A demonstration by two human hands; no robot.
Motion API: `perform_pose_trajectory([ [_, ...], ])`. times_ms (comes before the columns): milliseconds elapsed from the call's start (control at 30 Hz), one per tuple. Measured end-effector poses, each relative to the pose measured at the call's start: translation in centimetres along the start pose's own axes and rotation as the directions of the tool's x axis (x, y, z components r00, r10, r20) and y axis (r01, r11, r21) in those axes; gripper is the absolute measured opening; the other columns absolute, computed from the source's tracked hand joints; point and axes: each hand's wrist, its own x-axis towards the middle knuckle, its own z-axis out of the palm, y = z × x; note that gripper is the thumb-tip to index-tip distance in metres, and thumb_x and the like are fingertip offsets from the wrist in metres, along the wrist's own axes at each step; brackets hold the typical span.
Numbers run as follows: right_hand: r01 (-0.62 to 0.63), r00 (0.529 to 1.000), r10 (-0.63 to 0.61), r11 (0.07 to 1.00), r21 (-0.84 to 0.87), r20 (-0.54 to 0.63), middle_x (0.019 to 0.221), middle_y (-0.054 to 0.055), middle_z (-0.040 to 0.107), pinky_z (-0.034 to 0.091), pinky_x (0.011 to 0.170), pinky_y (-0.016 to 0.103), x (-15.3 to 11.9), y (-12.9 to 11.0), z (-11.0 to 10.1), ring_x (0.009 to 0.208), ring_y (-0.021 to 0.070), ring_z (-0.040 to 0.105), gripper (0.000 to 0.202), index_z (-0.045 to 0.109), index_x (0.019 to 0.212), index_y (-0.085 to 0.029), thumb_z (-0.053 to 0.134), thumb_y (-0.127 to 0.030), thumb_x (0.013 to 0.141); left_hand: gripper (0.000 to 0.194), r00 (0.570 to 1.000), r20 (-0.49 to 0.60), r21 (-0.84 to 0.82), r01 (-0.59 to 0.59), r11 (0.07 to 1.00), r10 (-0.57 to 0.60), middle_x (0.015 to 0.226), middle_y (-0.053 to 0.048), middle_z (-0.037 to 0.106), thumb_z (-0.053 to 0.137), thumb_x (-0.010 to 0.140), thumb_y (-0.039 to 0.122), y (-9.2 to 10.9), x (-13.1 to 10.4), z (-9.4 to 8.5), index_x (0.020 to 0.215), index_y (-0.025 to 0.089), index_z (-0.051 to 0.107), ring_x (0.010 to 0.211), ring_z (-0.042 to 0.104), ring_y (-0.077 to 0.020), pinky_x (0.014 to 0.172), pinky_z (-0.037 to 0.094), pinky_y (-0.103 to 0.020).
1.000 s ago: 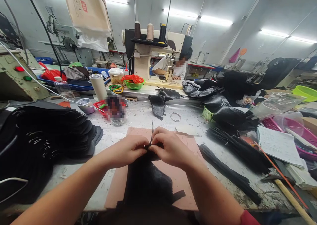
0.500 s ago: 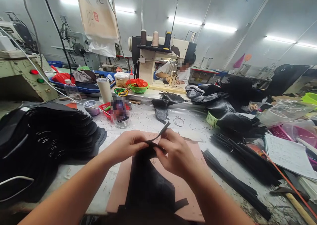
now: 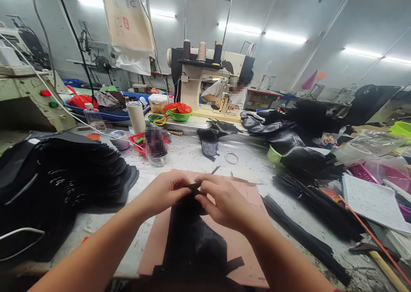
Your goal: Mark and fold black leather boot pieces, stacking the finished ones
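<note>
Blk leather-like piece [image 3: 195, 242] lies on pink board [image 3: 152, 249] by workbench's [image 3: 184, 153] front edge, approx. midway along; its far end's up in both hands. L hand [image 3: 168, 190]: thumb + fingers pinched together on the piece's far end. R hand [image 3: 221, 198]: same, thumb + fingers clamped on that end just beside L. Thin blk strip [image 3: 215, 170] pokes out past R fingers, over board's far edge; can't tell if it's joined to the piece.

Hammer [image 3: 385, 269] nr bench's front R corner. Big blk stack [image 3: 99, 168] along L side. Loose strips [image 3: 305, 234] R of board, slanting twds front edge; then strip bundle [image 3: 317, 202], then notebook [image 3: 374, 200] nr R edge.

Beyond board: metal ring [image 3: 231, 162], then blk scrap [image 3: 208, 141] nr bench's far edge. Twds far L corner: red basket [image 3: 137, 142], pale tumbler [image 3: 136, 118] just behind. Past far edge: sewing machine [image 3: 189, 93] w/ 3 spools [image 3: 201, 52]; co-worker [image 3: 210, 91] behind it.
</note>
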Motion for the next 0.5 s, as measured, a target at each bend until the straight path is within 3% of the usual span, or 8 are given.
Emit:
perform_pose_trajectory([
  [233, -0.089, 0.992, 0.061, 0.955, 0.281, 0.109, 0.092, 0.003, 0.055, 0.043, 0.079, 0.027, 0.1, 0.7, -0.9, 0.086, 0.0137, 0.053, 0.011, 0.053, 0.071, -0.019, 0.055, -0.014, 0.081, 0.019, 0.991, 0.126, -0.09, 0.058, 0.994, -0.047, 0.067, 0.0, 0.058, 0.053, 0.072, 0.03, -0.2, 0.1, -0.4, 0.073, 0.014, 0.063, 0.064, 0.051, -0.0126, 0.056, 0.041, -0.022],
  [367, -0.172, 0.983, 0.142, 0.933, 0.317, 0.115, 0.086, 0.001, 0.053, 0.042, 0.076, 0.027, 0.2, 1.0, -0.8, 0.083, 0.0132, 0.052, 0.013, 0.053, 0.068, -0.019, 0.055, -0.012, 0.079, 0.018, 0.987, 0.156, -0.182, 0.061, 0.981, -0.033, 0.059, 0.003, 0.051, 0.053, 0.069, 0.029, 0.2, 0.3, -0.4, 0.069, 0.013, 0.06, 0.057, 0.046, -0.0103, 0.051, 0.037, -0.021],
  [500, -0.226, 0.974, 0.214, 0.924, 0.309, 0.071, 0.079, 0.0, 0.053, 0.04, 0.071, 0.026, 0.4, 1.2, -0.5, 0.077, 0.0132, 0.051, 0.017, 0.051, 0.061, -0.017, 0.055, -0.011, 0.077, 0.014, 0.985, 0.164, -0.202, -0.013, 0.979, 0.047, 0.056, 0.006, 0.046, 0.051, 0.07, 0.024, 0.7, 0.6, -0.3, 0.074, 0.015, 0.06, 0.051, 0.039, -0.0079, 0.048, 0.033, -0.019],
])
